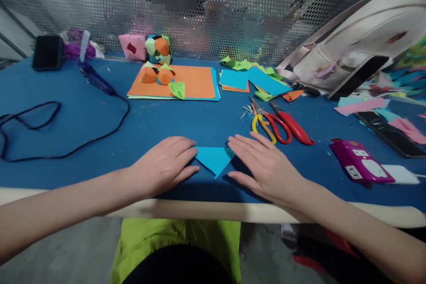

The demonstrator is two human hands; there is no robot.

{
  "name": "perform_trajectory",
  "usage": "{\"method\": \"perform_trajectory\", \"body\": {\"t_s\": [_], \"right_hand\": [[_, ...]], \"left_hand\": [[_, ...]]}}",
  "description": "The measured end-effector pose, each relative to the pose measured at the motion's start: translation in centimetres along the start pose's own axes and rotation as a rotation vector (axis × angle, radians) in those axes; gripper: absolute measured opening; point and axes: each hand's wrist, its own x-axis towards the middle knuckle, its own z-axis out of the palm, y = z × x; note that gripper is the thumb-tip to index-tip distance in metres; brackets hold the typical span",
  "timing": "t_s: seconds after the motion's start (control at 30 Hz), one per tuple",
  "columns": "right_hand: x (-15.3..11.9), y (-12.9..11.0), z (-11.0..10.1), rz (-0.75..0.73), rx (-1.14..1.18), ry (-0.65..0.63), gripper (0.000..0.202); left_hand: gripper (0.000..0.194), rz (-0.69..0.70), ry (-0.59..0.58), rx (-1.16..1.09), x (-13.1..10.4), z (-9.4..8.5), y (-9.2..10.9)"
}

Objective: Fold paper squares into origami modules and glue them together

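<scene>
A blue sheet of paper folded into a triangle (214,159) lies flat on the blue tabletop, its long edge away from me and its point towards me. My left hand (168,162) rests over the left corner, fingers stretched out and thumb apart below. Over the right corner lies my right hand (262,164), its fingers extended flat and its thumb held away. Both corners are hidden under the fingertips.
Scissors (271,124) and a red-handled cutter (296,128) lie right of centre. Behind are orange sheets (196,82) bearing folded pieces, and blue sheets (234,79). A glue gun (96,80) trails its cord leftward. A purple power strip (361,162) sits right.
</scene>
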Motion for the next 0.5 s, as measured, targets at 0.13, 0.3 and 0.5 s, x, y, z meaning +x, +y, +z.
{"method": "perform_trajectory", "body": {"t_s": [0.13,0.3,0.5], "right_hand": [[2.0,-0.7,1.1,-0.133,0.112,-0.081,0.058],[0.5,-0.1,1.0,-0.085,0.082,-0.084,0.059],[-0.8,1.2,-0.2,-0.017,0.073,-0.078,0.040]], "left_hand": [[0.036,0.028,-0.097,-0.126,1.3,0.6,0.4],[0.037,-0.065,-0.189,-0.106,0.4,0.1,-0.3],[0.038,-0.158,-0.226,-0.013,-1.1,-0.9,-1.1]]}}
